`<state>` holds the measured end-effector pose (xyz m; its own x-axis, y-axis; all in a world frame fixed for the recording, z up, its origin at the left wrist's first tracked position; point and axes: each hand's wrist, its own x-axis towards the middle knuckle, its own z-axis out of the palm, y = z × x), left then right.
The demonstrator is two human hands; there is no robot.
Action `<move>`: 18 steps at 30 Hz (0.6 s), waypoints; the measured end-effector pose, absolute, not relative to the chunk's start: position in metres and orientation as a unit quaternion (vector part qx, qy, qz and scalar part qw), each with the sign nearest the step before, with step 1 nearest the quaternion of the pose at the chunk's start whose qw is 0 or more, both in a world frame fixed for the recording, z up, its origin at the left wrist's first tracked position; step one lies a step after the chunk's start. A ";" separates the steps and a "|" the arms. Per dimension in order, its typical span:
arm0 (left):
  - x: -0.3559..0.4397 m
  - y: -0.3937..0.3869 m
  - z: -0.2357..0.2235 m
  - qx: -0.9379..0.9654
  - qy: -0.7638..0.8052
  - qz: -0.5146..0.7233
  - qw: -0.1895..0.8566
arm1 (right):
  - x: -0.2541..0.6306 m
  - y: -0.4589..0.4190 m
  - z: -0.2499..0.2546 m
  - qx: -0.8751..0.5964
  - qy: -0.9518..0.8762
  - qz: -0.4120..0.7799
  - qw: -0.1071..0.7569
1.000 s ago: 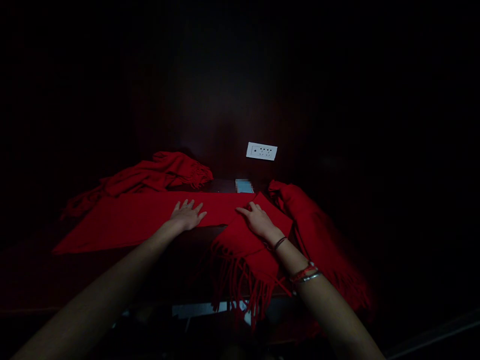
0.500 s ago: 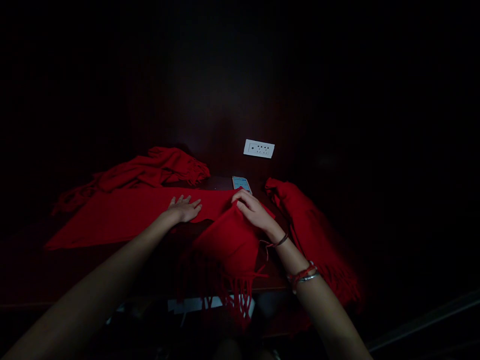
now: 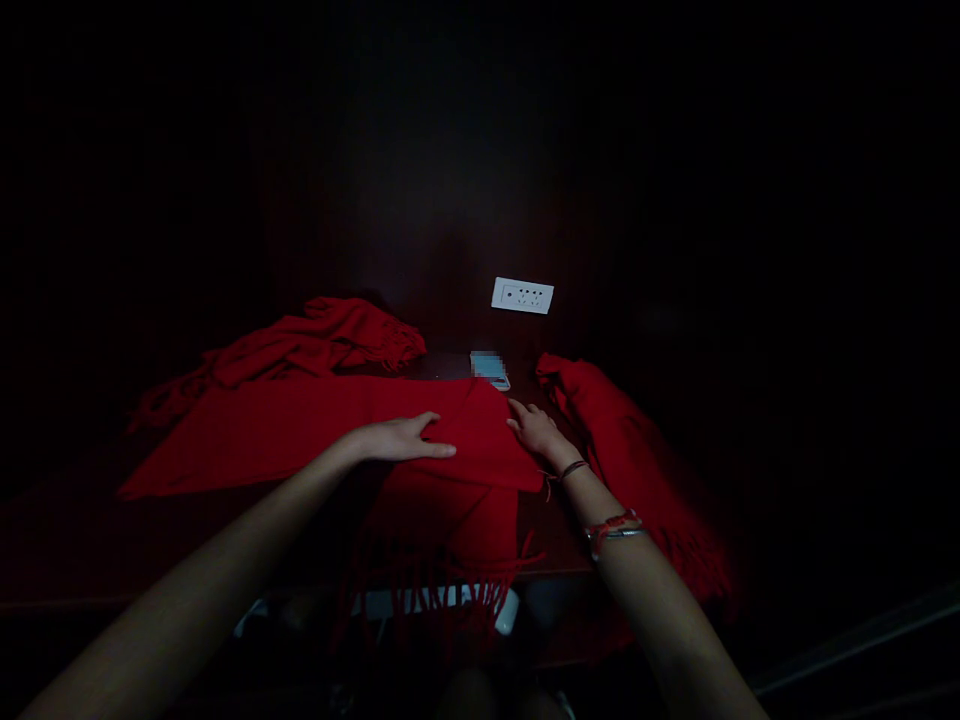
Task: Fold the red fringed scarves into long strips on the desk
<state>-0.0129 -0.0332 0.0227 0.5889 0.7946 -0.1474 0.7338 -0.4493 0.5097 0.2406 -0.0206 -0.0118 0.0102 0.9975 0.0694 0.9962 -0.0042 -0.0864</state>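
A red scarf (image 3: pixel 292 425) lies spread on the dark table, its right part folded over so that a fringed end hangs down over the front edge. My left hand (image 3: pixel 401 438) rests on the scarf near the fold, thumb and fingers apart, holding nothing. At the scarf's right edge is my right hand (image 3: pixel 536 428), its fingers stretched out and loosely apart by the cloth. Nothing shows in its grasp.
A crumpled red scarf (image 3: pixel 300 345) lies at the back left, another red scarf (image 3: pixel 619 440) at the right. Behind the spread cloth lies a phone (image 3: pixel 489 368). A white socket plate (image 3: pixel 523 295) is on the dark wall. Pale objects show below the table edge.
My right hand has let go of the scarf's corner and moved slightly right; the cloth there now lies flatter. My left hand has slid right along the scarf.
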 end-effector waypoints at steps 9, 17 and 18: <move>-0.035 -0.064 0.034 0.768 0.418 0.115 0.472 | 0.236 -0.017 -0.014 -0.709 -0.691 -0.102 0.095; -0.020 -0.043 0.028 0.858 0.495 0.033 0.131 | 0.233 -0.021 -0.009 -0.704 -0.686 -0.084 0.161; -0.014 -0.038 0.025 0.870 0.482 0.050 0.095 | 0.229 -0.022 -0.009 -0.685 -0.704 -0.077 0.172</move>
<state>-0.0136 -0.0380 0.0249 0.5304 0.8477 -0.0056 0.8287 -0.5172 0.2138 0.2290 -0.0217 -0.0092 -0.0037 0.9378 0.3472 0.9905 0.0511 -0.1275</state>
